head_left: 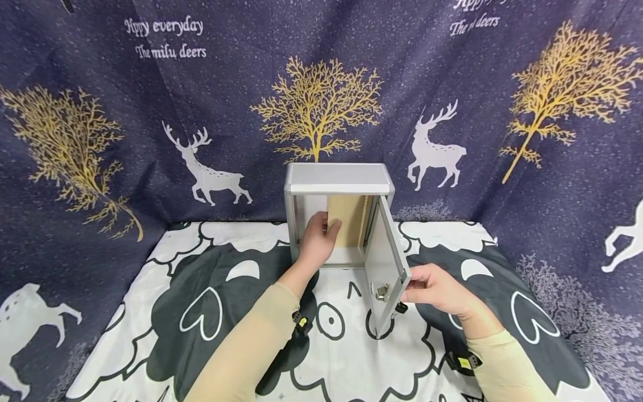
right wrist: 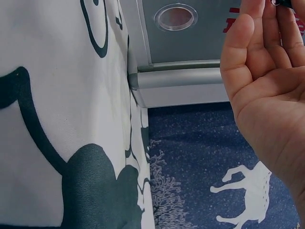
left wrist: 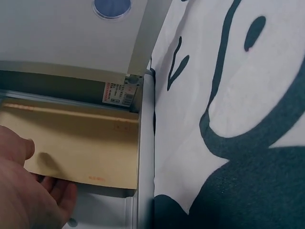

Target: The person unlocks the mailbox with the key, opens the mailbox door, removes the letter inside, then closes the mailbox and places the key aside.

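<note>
A grey metal box (head_left: 339, 176) stands upright with its hinged door (head_left: 384, 262) swung out toward me. Inside it, on the right, is a tan cardboard-like packet (head_left: 349, 220), also in the left wrist view as a flat tan packet (left wrist: 90, 148). My left hand (head_left: 321, 240) reaches into the box and pinches the packet's left edge, thumb on its face and fingers behind, as the left wrist view shows this hand (left wrist: 33, 186). My right hand (head_left: 437, 287) holds the door's free edge between thumb and fingers; in the right wrist view the hand (right wrist: 271, 81) is partly cut off.
A lock (head_left: 382, 292) is on the door's inner face, and a small black item (head_left: 400, 307) hangs at its outer side. A cloth with cartoon shapes (head_left: 326, 357) covers the surface. Behind the box hangs a dark blue curtain (head_left: 226, 111) with deer and trees.
</note>
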A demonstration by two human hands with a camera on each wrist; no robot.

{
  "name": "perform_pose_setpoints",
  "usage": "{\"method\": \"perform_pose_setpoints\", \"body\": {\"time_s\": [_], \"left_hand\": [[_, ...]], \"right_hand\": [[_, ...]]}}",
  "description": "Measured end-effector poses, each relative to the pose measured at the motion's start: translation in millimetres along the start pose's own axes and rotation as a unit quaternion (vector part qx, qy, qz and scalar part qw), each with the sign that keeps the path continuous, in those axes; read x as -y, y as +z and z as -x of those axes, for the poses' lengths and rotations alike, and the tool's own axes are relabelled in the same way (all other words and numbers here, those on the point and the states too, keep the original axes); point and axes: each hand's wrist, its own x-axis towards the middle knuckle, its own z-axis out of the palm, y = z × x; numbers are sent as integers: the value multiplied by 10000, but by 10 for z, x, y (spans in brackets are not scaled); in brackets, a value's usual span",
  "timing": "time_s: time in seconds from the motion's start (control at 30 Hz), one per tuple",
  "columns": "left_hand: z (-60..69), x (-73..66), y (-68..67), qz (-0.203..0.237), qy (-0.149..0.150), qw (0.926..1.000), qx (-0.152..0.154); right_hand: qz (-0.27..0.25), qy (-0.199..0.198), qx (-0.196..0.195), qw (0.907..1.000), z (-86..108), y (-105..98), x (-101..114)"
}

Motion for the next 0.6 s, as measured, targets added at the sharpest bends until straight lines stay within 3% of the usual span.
{"method": "perform_pose_setpoints", "body": {"time_s": [0.27, 0.6], "left_hand": [[-26, 173, 15, -330, 702, 9967, -236], [56, 25, -54, -114, 625, 9980, -66]], "right_hand": [[64, 16, 3, 10000, -9, 14, 16], [173, -62, -11, 9998, -4, 9, 4]]}}
